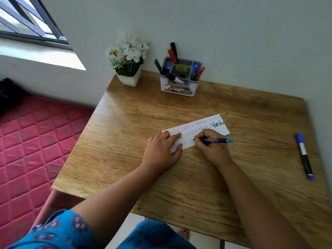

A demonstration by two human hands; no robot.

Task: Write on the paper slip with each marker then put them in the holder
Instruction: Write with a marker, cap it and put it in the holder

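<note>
Wood-grain tabletop point(197, 186) fills most of what I see, pushed into the corner of the room. At its far edge, against the wall, stands the grey-and-white marker holder point(179, 81), already bristling with red, green, blue and black markers. The white paper slip point(218, 129) lies mid-table, slanting up to the right, covered in repeated words. The left hand point(161, 151) presses flat on the slip's near-left end, fingers spread, pinning it. The right hand point(211, 146) pinches a slim black pen-marker point(213, 140), tip on the paper, its green-capped tail pointing right. One thick blue marker point(304, 156) lies alone near the table's right edge, well apart from the slip, its long axis running toward and away from the person. It sits on the right hand's side, so I judge that hand would fetch it.
</note>
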